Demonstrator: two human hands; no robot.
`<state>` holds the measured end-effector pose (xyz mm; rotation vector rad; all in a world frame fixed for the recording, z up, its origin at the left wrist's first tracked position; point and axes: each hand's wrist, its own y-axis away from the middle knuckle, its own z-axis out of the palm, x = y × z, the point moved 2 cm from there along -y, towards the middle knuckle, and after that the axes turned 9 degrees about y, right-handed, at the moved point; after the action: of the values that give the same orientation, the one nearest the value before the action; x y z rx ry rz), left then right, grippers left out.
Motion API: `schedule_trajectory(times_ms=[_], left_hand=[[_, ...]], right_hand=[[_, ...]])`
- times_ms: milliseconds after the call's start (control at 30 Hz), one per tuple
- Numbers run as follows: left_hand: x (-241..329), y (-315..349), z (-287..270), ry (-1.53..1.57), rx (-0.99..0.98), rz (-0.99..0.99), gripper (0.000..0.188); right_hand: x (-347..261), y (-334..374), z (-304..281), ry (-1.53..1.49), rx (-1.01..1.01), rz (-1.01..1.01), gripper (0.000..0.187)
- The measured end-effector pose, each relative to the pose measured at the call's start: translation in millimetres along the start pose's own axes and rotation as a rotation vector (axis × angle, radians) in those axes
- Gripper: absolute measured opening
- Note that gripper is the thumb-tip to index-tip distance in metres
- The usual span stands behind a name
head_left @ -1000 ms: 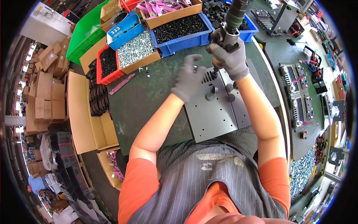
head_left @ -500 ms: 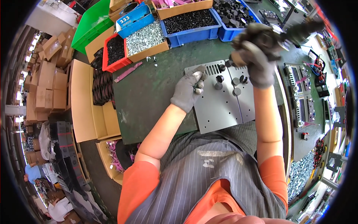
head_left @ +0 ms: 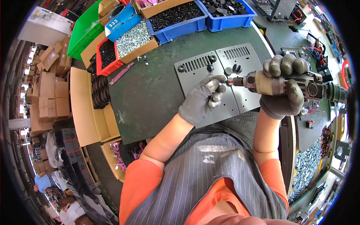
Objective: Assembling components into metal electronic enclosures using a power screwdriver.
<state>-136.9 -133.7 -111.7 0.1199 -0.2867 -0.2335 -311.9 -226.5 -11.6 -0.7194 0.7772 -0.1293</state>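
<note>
My right hand (head_left: 285, 86), in a grey glove, is wrapped round a power screwdriver (head_left: 264, 82), held level with its bit pointing left. At the tip of the bit is my left hand (head_left: 204, 99), also gloved, its fingers curled and pinched together; what they hold is too small to make out. Below both hands lie two grey metal plates side by side, a left plate (head_left: 217, 116) and a right plate (head_left: 240, 62), with slots and small holes. Round black rubber feet (head_left: 182, 68) sit at the left plate's far corners, and several loose ones (head_left: 228, 70) lie near the seam.
Along the far edge stand a red bin (head_left: 112, 66), a cardboard box of silver screws (head_left: 135, 39), a blue bin of black screws (head_left: 174, 35) and a blue bin of rubber feet (head_left: 228, 24). A purple strip (head_left: 122, 74) lies on the green tabletop (head_left: 146, 97).
The screwdriver has come down and nearer, turning level, its bit now meeting my left fingers. My left hand has shifted right and nearer over the plates. The view has shifted slightly.
</note>
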Motion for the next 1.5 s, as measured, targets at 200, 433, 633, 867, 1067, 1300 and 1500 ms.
schedule_trajectory(times_ms=[200,433,633,867,1067,1300,1500], left_hand=[[-12.5,-6.3,5.1,0.014,0.011,-0.145,0.028],[-7.8,-18.4,21.5,-0.269,0.033,-0.274,0.031],[28.2,-68.7,37.8,-1.751,0.063,0.125,0.025],[49.7,-112.5,40.3,-2.299,0.244,0.007,0.032],[58.9,-119.1,31.3,-2.366,0.122,-0.069,0.034],[65.9,-127.5,23.0,-2.248,0.235,0.048,0.038],[60.6,-127.5,18.6,-2.308,0.242,0.083,0.036]], right_hand=[[-11.5,1.8,-5.8,-0.020,-0.215,-0.040,0.036],[-11.3,10.1,-51.2,-0.302,0.140,0.067,0.043],[-4.9,11.3,-94.5,-0.204,0.372,0.052,0.040],[7.0,0.1,-93.2,-0.084,0.364,0.074,0.039],[22.6,-21.2,-86.5,0.040,0.287,0.102,0.039],[71.6,-60.6,-69.6,0.333,0.246,0.085,0.032],[122.5,-65.7,-37.8,0.423,0.133,0.211,0.030]])
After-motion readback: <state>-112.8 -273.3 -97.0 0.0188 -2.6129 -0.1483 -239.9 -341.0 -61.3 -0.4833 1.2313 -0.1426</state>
